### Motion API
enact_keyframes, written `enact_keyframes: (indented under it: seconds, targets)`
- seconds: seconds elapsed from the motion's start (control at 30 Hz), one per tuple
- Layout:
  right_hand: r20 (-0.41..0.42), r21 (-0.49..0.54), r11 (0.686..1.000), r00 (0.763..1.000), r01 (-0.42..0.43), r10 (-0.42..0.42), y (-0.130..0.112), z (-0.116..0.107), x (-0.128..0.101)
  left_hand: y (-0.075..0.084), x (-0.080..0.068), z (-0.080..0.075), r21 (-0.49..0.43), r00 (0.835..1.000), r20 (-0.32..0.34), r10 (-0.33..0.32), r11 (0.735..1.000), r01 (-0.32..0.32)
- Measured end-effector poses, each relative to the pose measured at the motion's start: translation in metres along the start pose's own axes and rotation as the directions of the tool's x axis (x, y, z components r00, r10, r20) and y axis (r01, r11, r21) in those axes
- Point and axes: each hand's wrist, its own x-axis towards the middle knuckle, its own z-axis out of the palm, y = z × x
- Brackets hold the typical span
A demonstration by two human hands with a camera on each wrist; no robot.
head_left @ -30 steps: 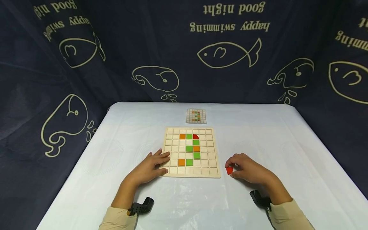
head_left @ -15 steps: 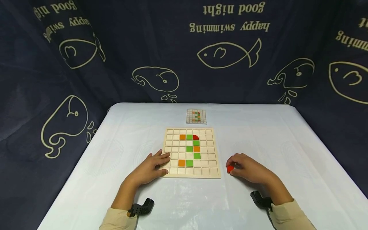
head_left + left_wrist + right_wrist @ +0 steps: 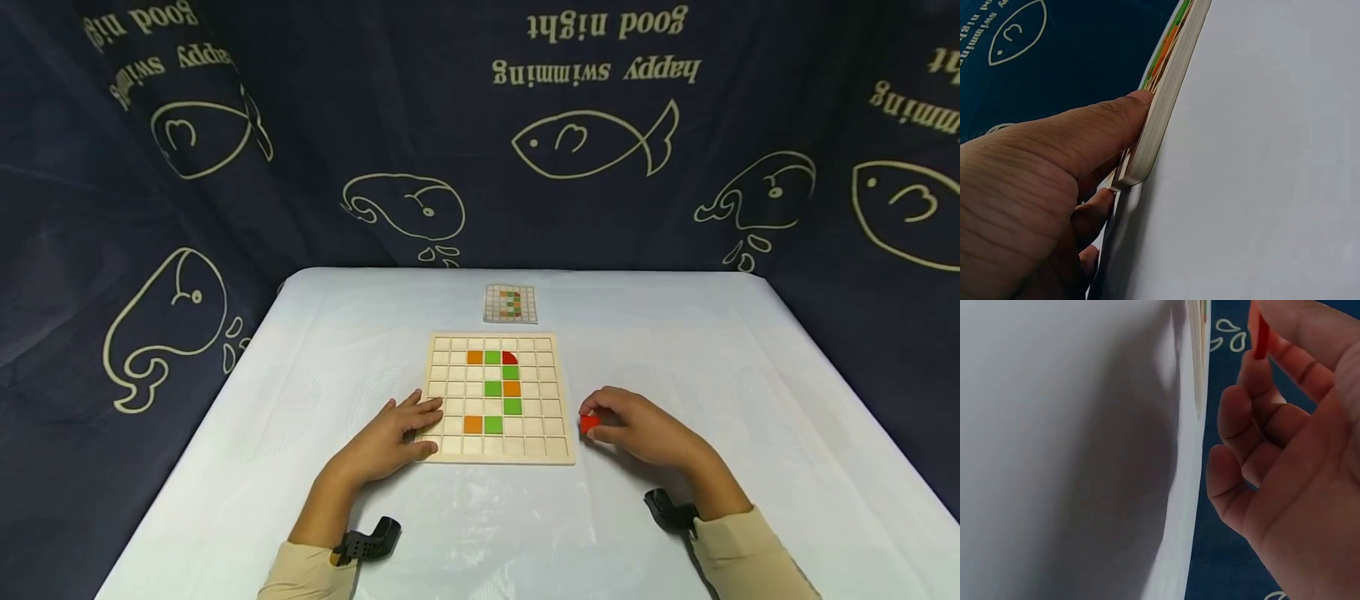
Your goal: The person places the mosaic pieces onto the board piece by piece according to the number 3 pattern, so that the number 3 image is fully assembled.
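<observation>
Your wooden grid board (image 3: 498, 398) already carries eight tiles: in the second row from the far edge an orange, a green and a red quarter-round tile (image 3: 510, 357), with further green and orange squares stepping down the next rows and an orange-green pair two rows from the near edge. Judging by the small pattern card (image 3: 511, 303) lying beyond the board, the figure looks nearly complete, though the card is too small to check square by square. The red tile (image 3: 589, 423) is not yet placed: your right hand (image 3: 637, 429) pinches it between thumb and fingers just off the board's right edge, near its near corner. Your left hand (image 3: 390, 433) lies relaxed, fingers straight, pressing the board's near-left edge, thumb against its side. The white table (image 3: 675, 350) bears no writing. On the dark backdrop (image 3: 300, 125), upside down, you can read "good night" and "happy swimming" among fish and whale outlines.
</observation>
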Motion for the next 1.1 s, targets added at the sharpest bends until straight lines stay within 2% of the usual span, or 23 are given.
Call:
enact_keyframes:
  seconds: [0.33, 0.6, 1.1]
  targets:
    - [0.015, 0.076, 0.996, 0.999, 0.047, -0.048, -0.019, 0.012, 0.029, -0.001, -0.001, 0.0, -0.004, 1.0, 0.0, -0.002, 1.0, 0.002]
    - [0.055, 0.139, 0.99, 0.997, 0.039, -0.047, -0.031, 0.026, 0.048, -0.001, -0.001, 0.0, -0.004, 1.0, 0.004, -0.003, 1.0, 0.003]
    - [0.08, 0.087, 0.994, 0.994, 0.068, -0.075, -0.048, 0.044, 0.07, 0.001, 0.0, -0.002, 0.005, 1.0, 0.008, -0.006, 1.0, 0.006]
